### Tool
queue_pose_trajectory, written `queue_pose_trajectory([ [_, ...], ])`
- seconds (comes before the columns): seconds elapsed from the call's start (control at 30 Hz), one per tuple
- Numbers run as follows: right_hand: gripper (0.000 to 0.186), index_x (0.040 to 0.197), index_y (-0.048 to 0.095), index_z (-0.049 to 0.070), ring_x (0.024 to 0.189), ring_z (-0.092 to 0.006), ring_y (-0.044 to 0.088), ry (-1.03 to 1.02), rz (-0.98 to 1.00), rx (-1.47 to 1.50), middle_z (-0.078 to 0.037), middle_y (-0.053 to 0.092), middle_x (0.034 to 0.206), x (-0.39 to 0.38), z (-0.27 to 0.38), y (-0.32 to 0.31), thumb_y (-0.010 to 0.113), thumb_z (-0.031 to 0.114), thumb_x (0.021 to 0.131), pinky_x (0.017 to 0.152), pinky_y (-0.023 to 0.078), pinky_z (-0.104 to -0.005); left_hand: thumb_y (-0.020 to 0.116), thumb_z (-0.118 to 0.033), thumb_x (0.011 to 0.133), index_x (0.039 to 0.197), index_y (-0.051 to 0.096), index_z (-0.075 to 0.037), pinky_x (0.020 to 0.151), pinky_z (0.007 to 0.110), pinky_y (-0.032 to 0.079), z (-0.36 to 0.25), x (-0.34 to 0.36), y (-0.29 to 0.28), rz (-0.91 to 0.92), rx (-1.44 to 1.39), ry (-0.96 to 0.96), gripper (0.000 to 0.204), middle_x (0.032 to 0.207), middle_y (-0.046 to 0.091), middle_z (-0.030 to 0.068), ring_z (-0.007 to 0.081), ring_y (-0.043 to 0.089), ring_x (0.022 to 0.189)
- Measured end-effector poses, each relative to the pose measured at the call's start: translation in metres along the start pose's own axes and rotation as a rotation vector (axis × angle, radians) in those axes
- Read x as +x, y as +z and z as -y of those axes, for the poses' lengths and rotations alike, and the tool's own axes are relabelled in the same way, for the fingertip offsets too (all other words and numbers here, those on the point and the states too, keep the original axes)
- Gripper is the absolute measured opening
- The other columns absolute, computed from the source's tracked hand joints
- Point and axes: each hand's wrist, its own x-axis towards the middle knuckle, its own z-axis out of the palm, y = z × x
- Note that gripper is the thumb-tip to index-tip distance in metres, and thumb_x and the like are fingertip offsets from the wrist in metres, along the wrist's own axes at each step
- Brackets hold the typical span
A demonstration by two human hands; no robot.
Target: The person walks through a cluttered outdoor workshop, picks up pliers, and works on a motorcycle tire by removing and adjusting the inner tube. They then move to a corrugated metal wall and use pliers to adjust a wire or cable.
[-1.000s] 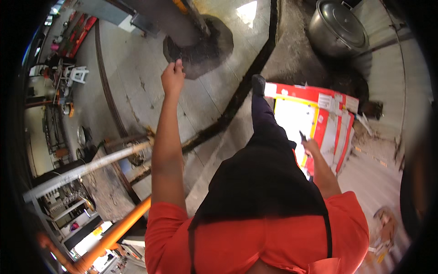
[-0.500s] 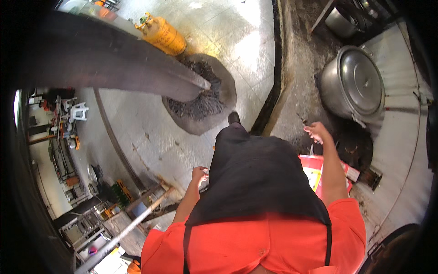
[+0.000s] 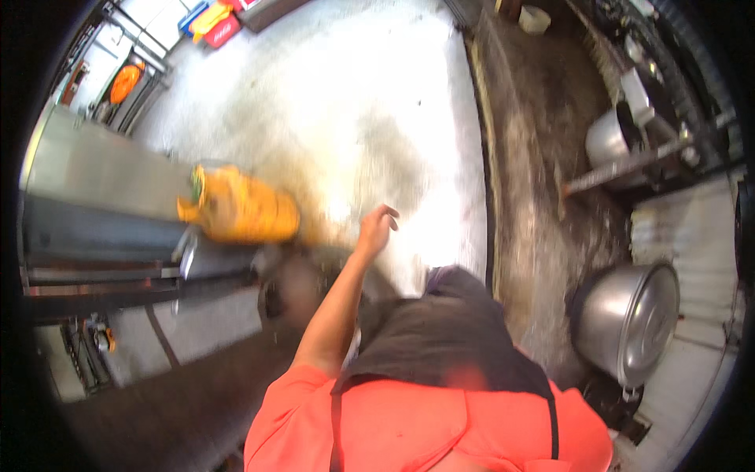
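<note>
My left hand (image 3: 377, 230) hangs out in front of me over the pale, bright floor, its fingers loosely bent and a gap showing between them. Nothing shows in it. The nearest thing to it is a yellow gas cylinder (image 3: 245, 208), standing to its left and apart from it. My right hand is out of sight; only the red sleeve on that side shows. A black apron (image 3: 448, 338) covers my front.
A large lidded metal pot (image 3: 617, 322) stands on my right by the wall. Beyond it a shelf (image 3: 629, 169) holds another metal pot (image 3: 609, 138). A dark raised ledge runs ahead along the right. Red and yellow crates (image 3: 214, 27) lie far left.
I have moved forward: the gas cylinder is nearer and the big pot has slid back toward me. My left arm has swung forward. My right hand has left the view.
</note>
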Motion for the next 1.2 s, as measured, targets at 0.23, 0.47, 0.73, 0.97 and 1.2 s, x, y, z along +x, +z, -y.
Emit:
queue_pose_trajectory([
  [0.23, 0.037, 0.083, 0.069, -0.005, 0.063, -0.0289, 0.065, 0.286, -0.085, -0.621, -0.019, 0.066, 0.071, 0.148, 0.319, 0.11, 0.06, 0.031, 0.086, 0.062, 0.052, -0.0439, 0.064, -0.029, 0.089, 0.081, 0.065, 0.0, 0.062, 0.039, 0.05, 0.077, 0.322, -0.039, -0.077, 0.325, -0.193, 0.03, 0.077, 0.068, 0.016, 0.0251, 0.065, 0.066],
  [0.47, 0.047, 0.07, 0.06, -0.009, 0.042, -0.0297, 0.06, -0.427, -0.35, -0.746, -0.019, 0.06, 0.054, 0.258, 0.932, 0.213, 0.067, 0.036, 0.083, 0.045, 0.049, -0.0438, 0.062, -0.031, 0.085, 0.106, 0.064, 0.0, 0.083, 0.047, 0.051, 0.123, 0.395, -0.156, 0.271, 0.611, -1.164, 0.038, 0.108, 0.065, 0.0221, 0.0355, 0.063, 0.102],
  [0.73, 0.05, 0.082, 0.064, -0.009, 0.054, -0.0268, 0.063, -0.808, -0.623, -0.77, -0.017, 0.063, 0.062, 0.357, 1.197, 0.266, 0.072, 0.04, 0.08, 0.054, 0.049, -0.0401, 0.065, -0.026, 0.081, 0.093, 0.068, -0.001, 0.082, 0.045, 0.051, 0.187, 0.853, -0.204, 0.463, 0.894, -0.668, 0.028, 0.097, 0.068, 0.021, 0.036, 0.065, 0.093],
  [0.97, 0.044, 0.092, 0.067, -0.005, 0.068, -0.0295, 0.066, 0.174, -0.122, -0.746, -0.02, 0.067, 0.08, 0.461, 1.255, 0.275, 0.067, 0.038, 0.081, 0.062, 0.051, -0.0473, 0.068, -0.043, 0.083, 0.076, 0.064, -0.002, 0.064, 0.045, 0.049, -0.22, 1.362, -0.168, -0.18, 0.495, 0.194, 0.042, 0.076, 0.067, 0.0177, 0.0369, 0.065, 0.075],
  [1.2, 0.056, 0.095, 0.061, -0.01, 0.07, -0.0363, 0.068, 0.09, -0.032, -0.933, -0.024, 0.066, 0.08, 0.568, 1.57, 0.32, 0.057, 0.046, 0.088, 0.061, 0.052, -0.0504, 0.057, -0.039, 0.09, 0.085, 0.064, 0.001, 0.075, 0.048, 0.049, -0.182, 1.519, -0.204, -0.173, 0.413, -0.1, 0.041, 0.087, 0.065, 0.0249, 0.043, 0.063, 0.086],
])
